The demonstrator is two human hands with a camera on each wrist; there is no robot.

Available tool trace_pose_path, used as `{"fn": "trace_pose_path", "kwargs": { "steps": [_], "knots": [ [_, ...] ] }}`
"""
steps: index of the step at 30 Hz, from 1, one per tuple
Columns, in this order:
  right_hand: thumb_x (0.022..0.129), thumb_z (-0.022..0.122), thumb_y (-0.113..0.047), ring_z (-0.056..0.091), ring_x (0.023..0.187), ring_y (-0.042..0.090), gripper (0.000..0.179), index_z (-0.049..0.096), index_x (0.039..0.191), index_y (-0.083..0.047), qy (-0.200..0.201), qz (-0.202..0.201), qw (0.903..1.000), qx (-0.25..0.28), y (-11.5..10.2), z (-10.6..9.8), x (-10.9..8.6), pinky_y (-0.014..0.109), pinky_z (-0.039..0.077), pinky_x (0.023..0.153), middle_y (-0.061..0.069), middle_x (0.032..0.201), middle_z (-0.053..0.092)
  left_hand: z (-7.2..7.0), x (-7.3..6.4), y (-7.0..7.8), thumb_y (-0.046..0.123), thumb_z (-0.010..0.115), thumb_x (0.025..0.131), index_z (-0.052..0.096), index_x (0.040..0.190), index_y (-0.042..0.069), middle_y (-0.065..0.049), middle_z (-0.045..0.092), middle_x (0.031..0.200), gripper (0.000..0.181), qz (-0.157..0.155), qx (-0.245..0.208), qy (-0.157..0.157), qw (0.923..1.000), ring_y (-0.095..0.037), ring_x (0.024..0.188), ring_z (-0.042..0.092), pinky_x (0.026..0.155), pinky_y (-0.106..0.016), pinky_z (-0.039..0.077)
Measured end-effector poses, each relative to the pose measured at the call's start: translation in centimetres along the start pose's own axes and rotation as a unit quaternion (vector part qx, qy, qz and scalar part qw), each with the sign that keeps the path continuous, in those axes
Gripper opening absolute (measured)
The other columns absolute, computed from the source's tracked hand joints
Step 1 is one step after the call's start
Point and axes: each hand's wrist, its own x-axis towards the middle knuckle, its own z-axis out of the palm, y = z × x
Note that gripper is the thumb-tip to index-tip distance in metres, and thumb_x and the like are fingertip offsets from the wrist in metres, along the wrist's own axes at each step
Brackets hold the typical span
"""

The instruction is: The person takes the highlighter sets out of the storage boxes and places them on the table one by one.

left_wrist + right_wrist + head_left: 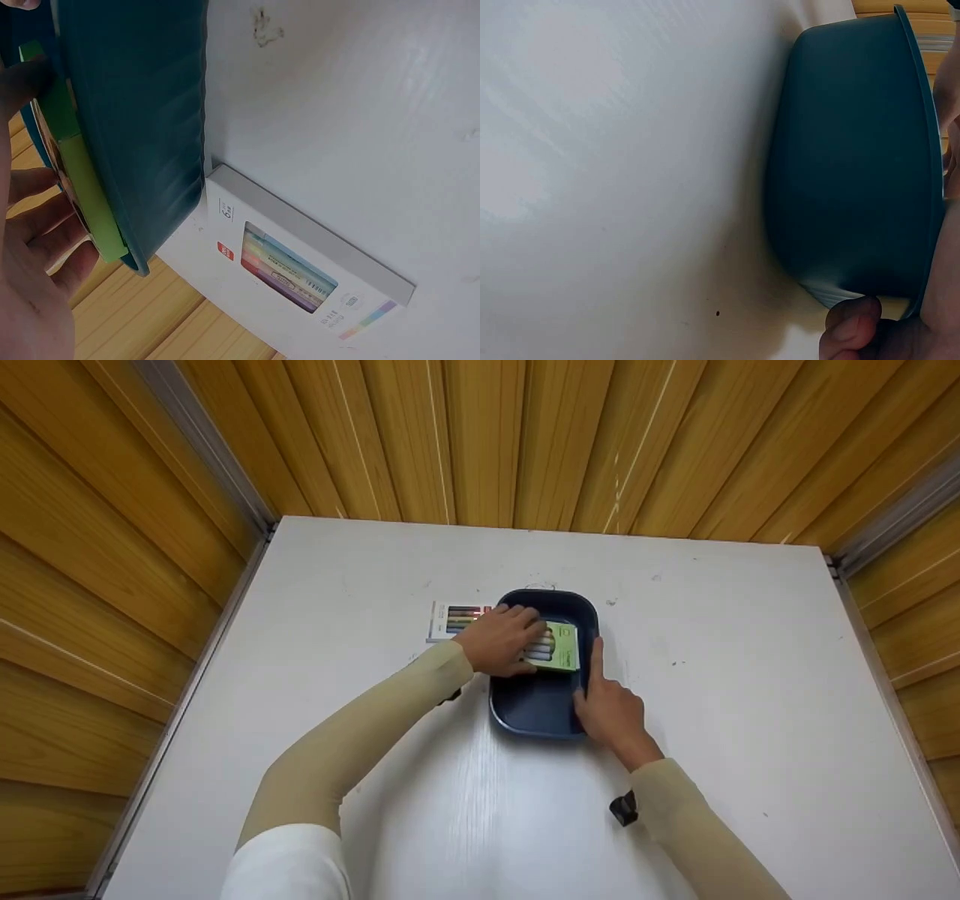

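Pinching the green box [564, 649] at the mouth of the blue tub [536, 709] with my left hand [501, 641], my right hand [611, 709] gripping the tub's right side, I'm seemingly placing; next likely calls for lowering and releasing.

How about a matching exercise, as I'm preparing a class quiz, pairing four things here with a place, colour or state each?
Column one:
1. Left hand
2. Right hand
3. Tray
4. White box of pens

Column two:
A. Dark blue
B. Lying on the table
C. Holding a green box
D. Touching the right side of a container

Right pairs: 1-C, 2-D, 3-A, 4-B
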Motion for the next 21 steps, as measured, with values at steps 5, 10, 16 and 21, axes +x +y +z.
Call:
{"fn": "trace_pose_path", "kwargs": {
  "steps": [5, 10, 16, 21],
  "knots": [
    [0.097, 0.047, -0.030, 0.053, 0.055, 0.022, 0.088, -0.019, 0.153, -0.017, 0.000, -0.001, 1.0000, 0.002, 0.03, 0.01, -0.03, 0.034, 0.034, 0.049, 0.011, 0.070, 0.062, -0.10, -0.21, -0.06, 0.056, 0.058, 0.090, 0.045, 0.140, 0.012, -0.009, 0.048, 0.138, 0.067, 0.006, -0.002, 0.003, 1.0000, -0.024, 0.125, 0.048, 0.106, -0.041, 0.041],
    [0.097, 0.047, -0.030, 0.053, 0.055, 0.022, 0.088, -0.019, 0.153, -0.016, 0.001, -0.002, 1.0000, 0.003, 0.07, -0.01, 0.02, 0.034, 0.034, 0.049, 0.011, 0.069, 0.061, -0.24, -0.39, -0.08, 0.056, 0.057, 0.090, 0.044, 0.140, 0.013, -0.008, 0.048, 0.137, 0.067, 0.008, 0.003, 0.006, 0.9999, -0.024, 0.124, 0.049, 0.105, -0.040, 0.041],
    [0.097, 0.047, -0.030, 0.053, 0.054, 0.022, 0.088, -0.019, 0.153, -0.016, 0.002, -0.003, 1.0000, 0.000, 0.09, 0.00, 0.08, 0.034, 0.033, 0.049, 0.011, 0.069, 0.060, -0.31, -0.50, -0.11, 0.057, 0.055, 0.091, 0.045, 0.139, 0.013, -0.008, 0.048, 0.136, 0.066, 0.013, 0.012, 0.007, 0.9998, -0.024, 0.123, 0.049, 0.104, -0.040, 0.041],
    [0.097, 0.047, -0.030, 0.053, 0.055, 0.022, 0.088, -0.019, 0.153, -0.016, 0.000, -0.002, 1.0000, -0.001, 0.06, 0.00, 0.05, 0.034, 0.033, 0.049, 0.011, 0.070, 0.061, -0.46, -0.58, -0.21, 0.056, 0.055, 0.091, 0.044, 0.139, 0.013, -0.008, 0.047, 0.138, 0.066, 0.012, 0.010, 0.007, 0.9999, -0.024, 0.123, 0.049, 0.104, -0.040, 0.041]
  ]
}}
